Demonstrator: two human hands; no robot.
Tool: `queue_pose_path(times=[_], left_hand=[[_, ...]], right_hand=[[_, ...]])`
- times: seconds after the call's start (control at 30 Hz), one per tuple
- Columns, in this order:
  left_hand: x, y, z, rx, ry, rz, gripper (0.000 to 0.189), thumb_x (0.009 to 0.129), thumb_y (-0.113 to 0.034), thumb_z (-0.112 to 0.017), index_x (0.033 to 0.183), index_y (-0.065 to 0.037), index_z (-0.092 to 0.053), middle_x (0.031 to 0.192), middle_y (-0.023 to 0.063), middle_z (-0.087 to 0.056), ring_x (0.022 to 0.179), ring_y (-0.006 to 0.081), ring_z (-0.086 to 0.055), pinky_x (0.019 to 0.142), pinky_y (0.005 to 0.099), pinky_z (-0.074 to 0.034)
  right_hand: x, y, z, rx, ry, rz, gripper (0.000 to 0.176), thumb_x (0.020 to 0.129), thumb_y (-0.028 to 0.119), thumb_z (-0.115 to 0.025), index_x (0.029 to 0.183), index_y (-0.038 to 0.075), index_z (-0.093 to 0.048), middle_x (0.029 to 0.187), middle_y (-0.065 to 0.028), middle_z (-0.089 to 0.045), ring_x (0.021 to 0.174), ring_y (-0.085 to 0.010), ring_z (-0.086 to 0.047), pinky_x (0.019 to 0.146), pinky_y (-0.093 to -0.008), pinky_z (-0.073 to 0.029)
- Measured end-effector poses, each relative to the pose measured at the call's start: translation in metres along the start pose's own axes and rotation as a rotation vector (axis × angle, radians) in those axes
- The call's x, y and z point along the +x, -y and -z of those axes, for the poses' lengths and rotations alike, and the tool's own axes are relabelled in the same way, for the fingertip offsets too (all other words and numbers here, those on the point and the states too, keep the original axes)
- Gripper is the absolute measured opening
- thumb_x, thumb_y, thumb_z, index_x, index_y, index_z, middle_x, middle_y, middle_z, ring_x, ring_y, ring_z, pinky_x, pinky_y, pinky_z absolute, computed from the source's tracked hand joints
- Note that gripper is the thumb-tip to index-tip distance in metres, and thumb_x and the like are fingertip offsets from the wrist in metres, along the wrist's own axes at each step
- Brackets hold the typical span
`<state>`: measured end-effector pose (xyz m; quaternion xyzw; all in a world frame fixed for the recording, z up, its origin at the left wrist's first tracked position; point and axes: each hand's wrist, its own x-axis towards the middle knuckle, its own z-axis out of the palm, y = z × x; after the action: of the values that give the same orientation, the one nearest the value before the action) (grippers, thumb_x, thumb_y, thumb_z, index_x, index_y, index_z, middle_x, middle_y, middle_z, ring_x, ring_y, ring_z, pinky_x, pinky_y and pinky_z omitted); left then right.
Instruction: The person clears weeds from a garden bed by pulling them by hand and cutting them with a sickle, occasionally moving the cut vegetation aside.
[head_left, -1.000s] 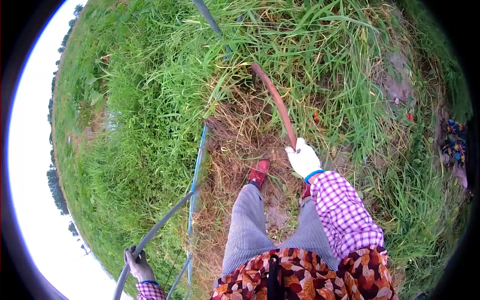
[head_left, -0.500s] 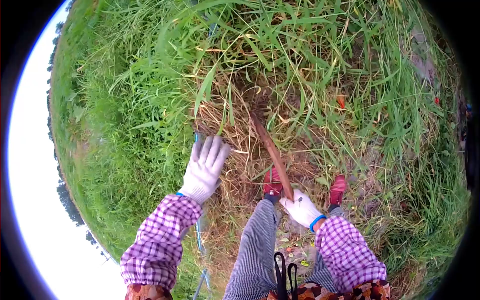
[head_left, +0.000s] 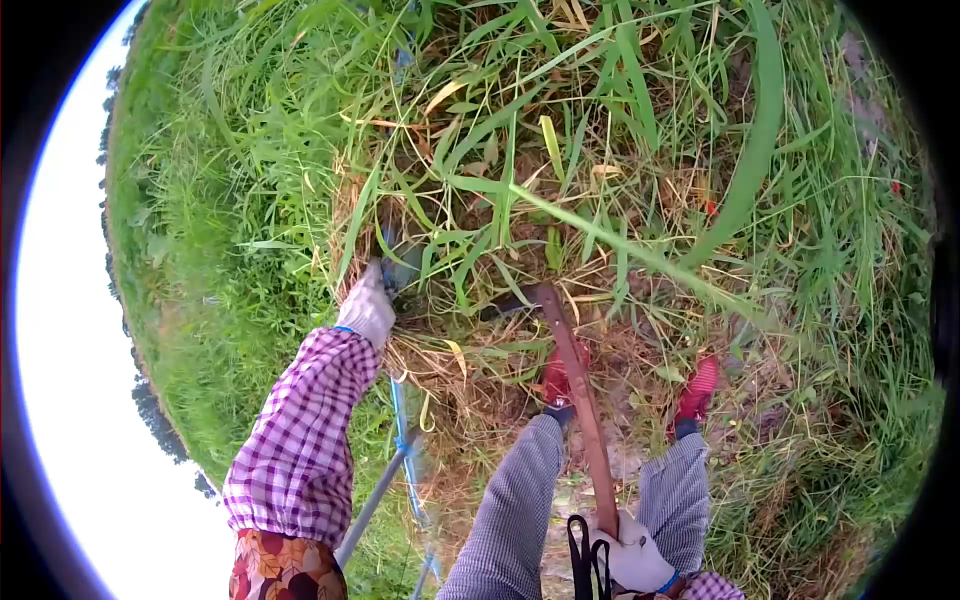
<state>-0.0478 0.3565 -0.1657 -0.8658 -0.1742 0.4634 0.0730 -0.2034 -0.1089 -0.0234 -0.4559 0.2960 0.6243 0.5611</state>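
Observation:
My left hand [head_left: 368,308], in a white glove, is closed at a clump of dry grass [head_left: 350,225] on the left; its fingertips are partly hidden by the stalks. Low in the view, my gloved right hand [head_left: 635,555] is wrapped round the end of a sickle's wooden handle. The sickle [head_left: 580,405] points away from me, its dark blade [head_left: 512,302] turned left and low among the cut stalks. Green grass blades [head_left: 500,215] stand and lean just beyond the blade.
My red shoes [head_left: 697,388] stand on ground strewn with dry grass, the left one close beside the sickle handle. A blue cord [head_left: 408,455] and a grey pole [head_left: 375,505] run along the left. Tall weeds [head_left: 240,200] grow densely beyond them. Black straps [head_left: 588,555] hang at my waist.
My left hand has gone from open and spread to closed at the dry grass, farther left and forward. My right hand has drawn the sickle back toward me, bringing its blade into view.

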Motion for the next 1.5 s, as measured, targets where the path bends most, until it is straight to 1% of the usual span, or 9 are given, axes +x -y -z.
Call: queue_pose_path(times=[0.13, 0.2, 0.33, 0.43, 0.73, 0.8, 0.93, 1.2, 1.5], left_hand=[[0.015, 0.086, -0.001, 0.683, 0.057, -0.148, 0.059, 0.092, -0.005, -0.049, 0.147, -0.005, -0.028, 0.148, 0.0151, -0.038, 0.132, 0.0204, -0.042, 0.116, 0.0302, -0.029], [0.017, 0.102, 0.045, -0.102, -0.258, 0.046, 0.044, 0.090, -0.011, -0.052, 0.134, -0.012, -0.048, 0.132, 0.0078, -0.053, 0.131, 0.0167, -0.042, 0.119, 0.0344, -0.019], [-0.056, 0.061, 0.162, 0.676, -0.096, 0.006, 0.035, 0.082, -0.015, -0.060, 0.116, -0.018, -0.067, 0.130, 0.0060, -0.058, 0.133, 0.0190, -0.041, 0.120, 0.0371, -0.016], [-0.048, 0.136, 0.125, 0.592, -0.363, -0.116, 0.024, 0.076, -0.023, -0.067, 0.099, -0.017, -0.072, 0.118, 0.0027, -0.063, 0.129, 0.0210, -0.044, 0.119, 0.0431, -0.017], [-0.083, 0.218, 0.080, 1.204, 0.099, 0.126, 0.069, 0.094, -0.003, -0.044, 0.153, -0.019, -0.012, 0.148, 0.0069, -0.038, 0.140, 0.0244, -0.029, 0.119, 0.0380, -0.022], [-0.084, 0.250, 0.069, 0.762, -0.080, 0.200, 0.061, 0.092, 0.002, -0.042, 0.149, -0.011, -0.024, 0.146, 0.0057, -0.041, 0.139, 0.0204, -0.031, 0.115, 0.0263, -0.026], [-0.154, 0.275, 0.077, 0.691, -0.230, 0.148, 0.026, 0.082, -0.013, -0.056, 0.100, -0.016, -0.074, 0.121, 0.0031, -0.062, 0.128, 0.0248, -0.044, 0.116, 0.0435, -0.025], [-0.309, 0.427, 0.063, -0.099, -0.088, 0.770, 0.053, 0.058, -0.019, -0.086, 0.108, -0.009, -0.070, 0.106, 0.0107, -0.070, 0.096, 0.0270, -0.066, 0.090, 0.0363, -0.053], [-0.216, 0.195, 0.062, 0.385, -0.706, 0.167, 0.065, 0.071, -0.008, -0.069, 0.132, -0.017, -0.048, 0.143, 0.0122, -0.043, 0.137, 0.0329, -0.033, 0.115, 0.0532, -0.020]], right_hand=[[0.045, 0.070, -0.010, -0.018, -0.193, 0.248, 0.012, 0.090, 0.005, -0.059, 0.090, 0.005, -0.047, 0.067, -0.0012, -0.049, 0.053, -0.0095, -0.048, 0.046, -0.0254, -0.038], [0.103, 0.107, -0.009, 0.294, -0.135, 0.458, 0.016, 0.088, 0.000, -0.061, 0.088, 0.005, -0.046, 0.073, -0.0017, -0.051, 0.061, -0.0101, -0.051, 0.053, -0.0254, -0.042], [0.202, 0.160, -0.028, -0.165, -0.430, 0.717, 0.022, 0.094, 0.021, -0.059, 0.098, 0.006, -0.044, 0.068, -0.0005, -0.048, 0.051, -0.0098, -0.046, 0.043, -0.0252, -0.037], [0.212, 0.187, -0.060, -0.145, -0.301, 0.478, 0.031, 0.092, 0.029, -0.059, 0.099, -0.001, -0.051, 0.069, -0.0105, -0.060, 0.060, -0.0190, -0.059, 0.050, -0.0329, -0.044], [0.078, 0.046, -0.046, -0.741, -0.211, 0.152, 0.046, 0.089, 0.035, -0.059, 0.106, -0.006, -0.049, 0.091, -0.0282, -0.063, 0.088, -0.0433, -0.064, 0.074, -0.0467, -0.049], [0.027, 0.011, -0.032, -0.739, -0.146, 0.045, 0.048, 0.088, 0.037, -0.060, 0.108, -0.005, -0.049, 0.090, -0.0264, -0.063, 0.084, -0.0416, -0.064, 0.073, -0.0465, -0.049], [-0.005, 0.023, -0.019, -0.508, 0.058, 0.107, 0.047, 0.089, 0.038, -0.061, 0.106, -0.004, -0.049, 0.088, -0.0255, -0.062, 0.081, -0.0394, -0.064, 0.072, -0.0447, -0.049], [0.022, 0.080, -0.075, -0.893, 0.247, 0.335, 0.044, 0.093, 0.038, -0.055, 0.101, -0.004, -0.045, 0.069, -0.0229, -0.059, 0.068, -0.0411, -0.062, 0.057, -0.0478, -0.046], [0.063, 0.062, -0.090, -0.708, -0.051, 0.512, 0.039, 0.090, 0.033, -0.062, 0.103, 0.000, -0.047, 0.070, -0.0208, -0.061, 0.063, -0.0389, -0.064, 0.055, -0.0441, -0.049]])
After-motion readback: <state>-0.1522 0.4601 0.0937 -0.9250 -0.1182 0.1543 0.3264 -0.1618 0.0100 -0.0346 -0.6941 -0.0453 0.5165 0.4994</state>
